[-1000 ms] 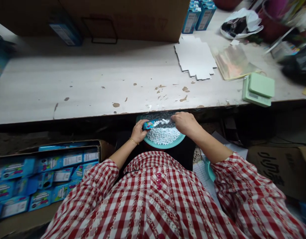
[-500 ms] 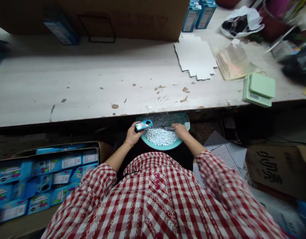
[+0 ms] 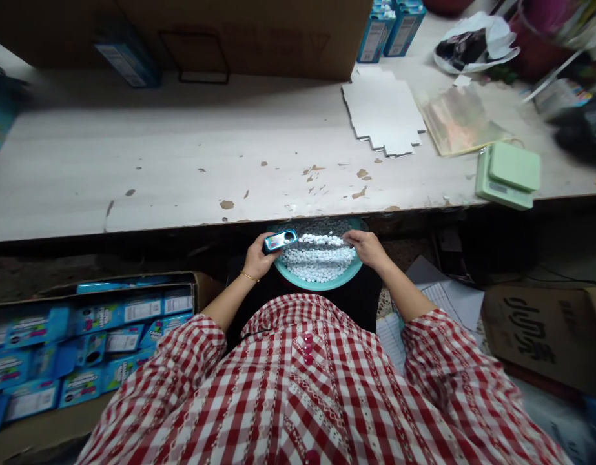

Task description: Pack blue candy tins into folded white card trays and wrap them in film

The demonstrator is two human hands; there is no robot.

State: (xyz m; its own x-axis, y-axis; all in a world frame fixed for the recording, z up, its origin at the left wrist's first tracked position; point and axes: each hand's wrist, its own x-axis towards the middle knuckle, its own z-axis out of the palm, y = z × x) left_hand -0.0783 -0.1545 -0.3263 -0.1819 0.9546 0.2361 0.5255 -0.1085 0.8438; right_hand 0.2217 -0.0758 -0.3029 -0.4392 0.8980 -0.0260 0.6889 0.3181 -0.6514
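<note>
My left hand point(image 3: 259, 257) is closed around a small blue box point(image 3: 281, 240) with a dark round hole in its upper face, held over the left rim of a basin. The turquoise basin point(image 3: 321, 286) sits at my lap, partly under the table edge, and holds many small white pellets point(image 3: 317, 265). On the basin's right side my right hand point(image 3: 368, 247) pinches a scoop heaped with white pellets point(image 3: 321, 239). The scoop itself is mostly hidden under its load, so its shape is unclear. Its far end is close to the box's holed end.
A worn white table point(image 3: 181, 142) spans the front. On it are a large cardboard box point(image 3: 278, 39), flat white card point(image 3: 385, 113), plastic bags point(image 3: 465, 116) and a green scale point(image 3: 511, 173). A carton of blue boxes point(image 3: 97, 352) stands at my left, a brown carton point(image 3: 540, 342) at my right.
My right hand has raised the scoop out of the pellets, now heaped, and brought it level beside the box. My left hand keeps the box in nearly the same place.
</note>
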